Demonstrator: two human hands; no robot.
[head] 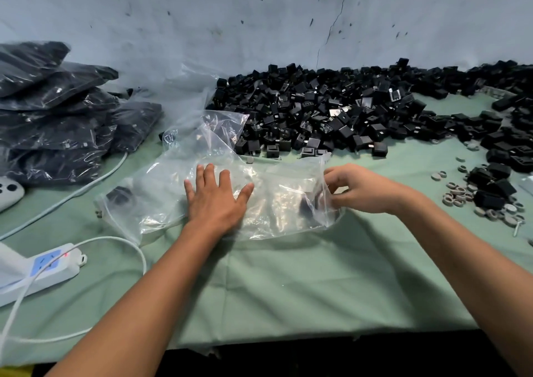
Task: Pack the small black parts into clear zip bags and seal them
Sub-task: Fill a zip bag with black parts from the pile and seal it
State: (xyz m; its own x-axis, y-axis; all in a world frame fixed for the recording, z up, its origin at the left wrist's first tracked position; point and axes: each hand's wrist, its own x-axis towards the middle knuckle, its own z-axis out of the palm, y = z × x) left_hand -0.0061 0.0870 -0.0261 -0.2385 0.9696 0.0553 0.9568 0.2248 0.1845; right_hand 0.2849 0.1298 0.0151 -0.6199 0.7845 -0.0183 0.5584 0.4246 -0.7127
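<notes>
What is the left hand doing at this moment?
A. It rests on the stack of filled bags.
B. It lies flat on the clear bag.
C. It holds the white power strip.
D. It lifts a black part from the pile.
B: the left hand lies with straight, spread fingers on the clear bag, while the right hand pinches the bag's edge.

The left hand (217, 200) lies flat, fingers (208, 176) spread, pressing a clear zip bag (277, 203) onto the green-covered bench (288, 284). The right hand (353, 187) pinches the bag's open edge with curled fingers; something dark shows through the plastic just beside them, possibly one part (the creased film blurs it). Beyond the fingertips of both hands sits a broad heap of small black parts (317, 108). More loose clear bags (202, 128) lie beyond the left fingers, and well to their left a stack of filled bags (57, 111). Near the left forearm rests a white power strip (43, 270).
</notes>
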